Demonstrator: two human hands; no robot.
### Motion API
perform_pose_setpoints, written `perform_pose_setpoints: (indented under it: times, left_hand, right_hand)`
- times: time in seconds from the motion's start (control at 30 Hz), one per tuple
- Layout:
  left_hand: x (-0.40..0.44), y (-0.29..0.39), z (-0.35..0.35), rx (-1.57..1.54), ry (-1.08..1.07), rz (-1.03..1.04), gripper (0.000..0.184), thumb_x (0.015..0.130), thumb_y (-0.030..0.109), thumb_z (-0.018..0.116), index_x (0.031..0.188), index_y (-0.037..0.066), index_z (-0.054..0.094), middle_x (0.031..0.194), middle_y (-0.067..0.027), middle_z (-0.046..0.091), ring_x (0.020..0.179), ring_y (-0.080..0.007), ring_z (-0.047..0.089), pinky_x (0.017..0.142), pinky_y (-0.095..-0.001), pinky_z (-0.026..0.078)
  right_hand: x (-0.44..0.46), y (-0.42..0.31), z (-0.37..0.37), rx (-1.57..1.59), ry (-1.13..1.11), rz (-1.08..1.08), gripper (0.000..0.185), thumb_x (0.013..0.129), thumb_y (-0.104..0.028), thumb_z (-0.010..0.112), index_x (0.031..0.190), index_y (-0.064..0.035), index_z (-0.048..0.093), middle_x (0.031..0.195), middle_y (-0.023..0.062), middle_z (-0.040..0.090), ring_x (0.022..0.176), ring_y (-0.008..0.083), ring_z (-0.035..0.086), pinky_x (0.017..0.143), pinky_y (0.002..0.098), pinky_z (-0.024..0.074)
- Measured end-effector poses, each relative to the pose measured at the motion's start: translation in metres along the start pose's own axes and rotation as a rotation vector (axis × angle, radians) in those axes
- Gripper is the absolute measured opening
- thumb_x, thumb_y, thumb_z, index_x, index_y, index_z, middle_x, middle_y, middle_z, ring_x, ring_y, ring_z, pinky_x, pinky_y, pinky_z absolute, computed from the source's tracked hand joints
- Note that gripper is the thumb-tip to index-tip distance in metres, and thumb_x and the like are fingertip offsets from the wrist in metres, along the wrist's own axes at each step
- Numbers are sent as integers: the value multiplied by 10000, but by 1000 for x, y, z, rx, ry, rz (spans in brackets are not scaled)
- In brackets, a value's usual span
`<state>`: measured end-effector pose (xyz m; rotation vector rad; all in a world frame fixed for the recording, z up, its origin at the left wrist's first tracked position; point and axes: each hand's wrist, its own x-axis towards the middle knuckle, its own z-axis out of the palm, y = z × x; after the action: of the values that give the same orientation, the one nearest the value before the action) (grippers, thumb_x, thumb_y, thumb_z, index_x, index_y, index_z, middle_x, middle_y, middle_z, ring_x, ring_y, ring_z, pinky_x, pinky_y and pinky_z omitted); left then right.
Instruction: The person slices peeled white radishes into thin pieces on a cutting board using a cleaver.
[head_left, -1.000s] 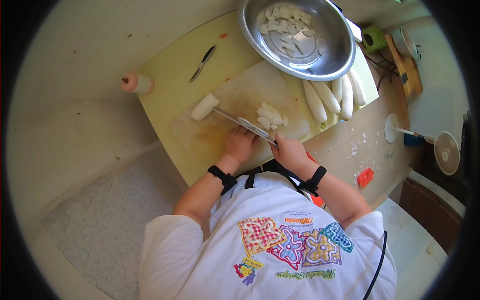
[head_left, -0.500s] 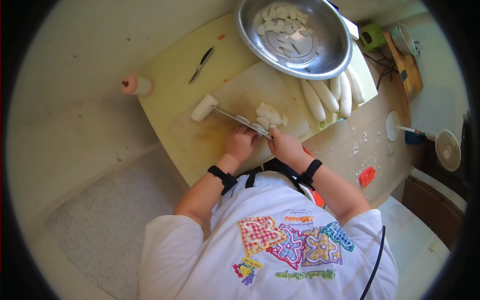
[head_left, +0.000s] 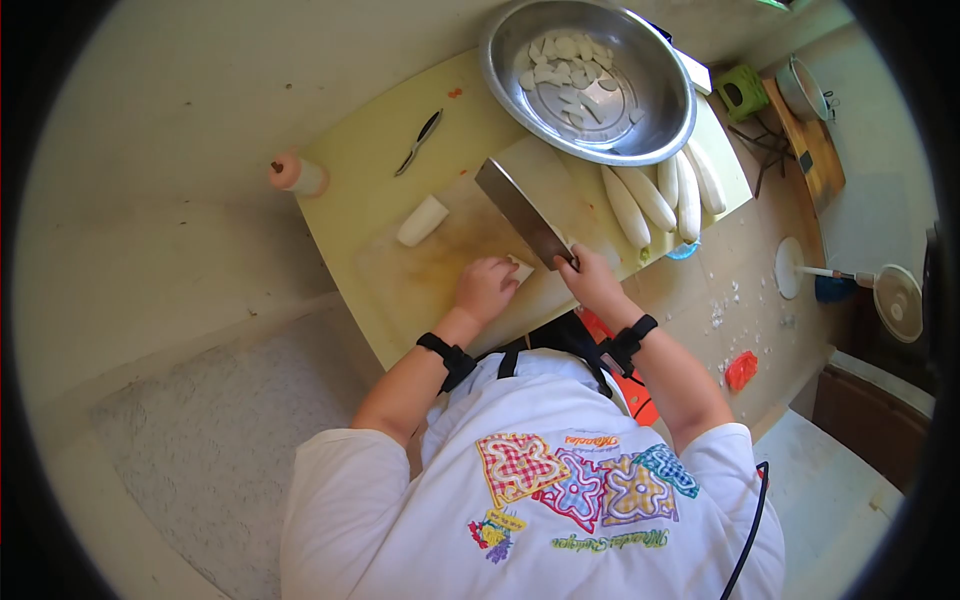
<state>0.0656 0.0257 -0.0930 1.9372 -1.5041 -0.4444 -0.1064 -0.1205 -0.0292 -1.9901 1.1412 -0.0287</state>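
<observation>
My right hand [head_left: 594, 279] is closed round the handle of a cleaver [head_left: 526, 215]. Its broad blade is turned flat to my view and slants up and left over the cutting board [head_left: 385, 270]. Curled fingers of my left hand [head_left: 486, 288] rest on a short piece of white radish [head_left: 520, 268], low on the board and apart from the blade. A thicker chunk of white radish [head_left: 422, 221] lies on the board's left side. The blade covers the part of the board where cut slices lay.
A steel basin [head_left: 650, 125] with radish slices [head_left: 570, 62] stands at the back. Several whole peeled radishes [head_left: 627, 207] lie beside it. A peeler [head_left: 418, 142] and a pink-capped bottle [head_left: 300, 174] are at the table's left. A red bag [head_left: 741, 371] lies on the floor.
The cleaver has come away from the radish piece, moving up and right, and its blade now lies over the slices. My left hand stays at the piece.
</observation>
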Motion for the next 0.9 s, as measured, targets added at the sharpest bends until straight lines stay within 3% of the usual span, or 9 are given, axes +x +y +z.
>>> perform_pose_setpoints:
  times: [0.13, 0.2, 0.33, 0.4, 0.43, 0.5, 0.6, 0.8, 0.9]
  left_hand:
    - [-5, 9, -17, -162, -46, -146, 281, 838, 191, 730, 1083, 56, 706, 1092, -148, 690, 1052, -342, 638, 919, -416, 514]
    - [-6, 15, -25, -120, 370, -67, 319, 861, 189, 706, 1147, 56, 657, 1132, -147, 661, 1097, -353, 597, 962, -441, 471]
    - [3, 54, -76, -63, 502, 37, 363, 857, 158, 697, 1186, 35, 604, 1188, -146, 620, 1124, -367, 563, 971, -436, 450]
    - [8, 73, -97, 80, 297, 302, 326, 848, 125, 677, 1154, 31, 617, 1155, -134, 626, 1092, -353, 571, 974, -444, 442]
    - [12, 81, -100, 80, 292, 310, 326, 848, 125, 677, 1154, 31, 617, 1155, -134, 626, 1092, -353, 571, 974, -444, 442]
    - [19, 97, -97, -17, -63, 306, 299, 836, 111, 661, 1123, 29, 636, 1152, -136, 630, 1088, -345, 570, 968, -450, 440]
    - [24, 99, -78, -31, -235, 343, 266, 850, 134, 635, 1097, 37, 659, 1125, -136, 637, 1063, -343, 576, 940, -449, 453]
    - [38, 97, -51, 49, -396, 186, 301, 892, 191, 565, 1151, 83, 674, 1136, -126, 628, 1059, -334, 561, 929, -466, 451]
    - [40, 88, -39, 96, -345, 194, 338, 901, 205, 547, 1200, 96, 660, 1156, -127, 622, 1095, -331, 544, 947, -479, 443]
  right_hand:
    - [-23, -8, -21, -19, 57, -46, 296, 935, -308, 650, 898, -17, 610, 768, 233, 649, 738, 449, 630, 640, 492, 494]
    - [-34, -9, -26, -34, 62, -61, 264, 919, -296, 661, 919, -36, 615, 756, 208, 655, 720, 432, 637, 634, 485, 499]
    - [-51, -6, -24, -113, 211, -257, 252, 842, -273, 722, 970, -90, 606, 723, 141, 671, 672, 383, 653, 617, 473, 517]
    - [-56, -12, -27, -163, 234, -275, 283, 808, -270, 744, 968, -91, 593, 713, 134, 669, 670, 374, 658, 615, 472, 521]
    - [-59, -14, -29, -218, 247, -294, 319, 775, -266, 766, 966, -91, 581, 703, 127, 667, 668, 365, 662, 612, 472, 526]
    - [-62, -9, -27, -248, 221, -296, 334, 759, -268, 777, 950, -86, 574, 694, 131, 659, 667, 366, 661, 607, 472, 524]
    - [-65, -4, -27, -273, 196, -342, 358, 737, -272, 793, 926, -79, 559, 680, 129, 649, 662, 362, 661, 601, 471, 521]
    - [-70, 1, -26, -279, 205, -457, 378, 703, -259, 815, 892, -71, 547, 674, 126, 638, 648, 344, 656, 583, 455, 510]
    - [-68, 4, -27, -305, 210, -488, 380, 706, -272, 813, 878, -74, 537, 667, 122, 634, 651, 337, 659, 580, 455, 507]
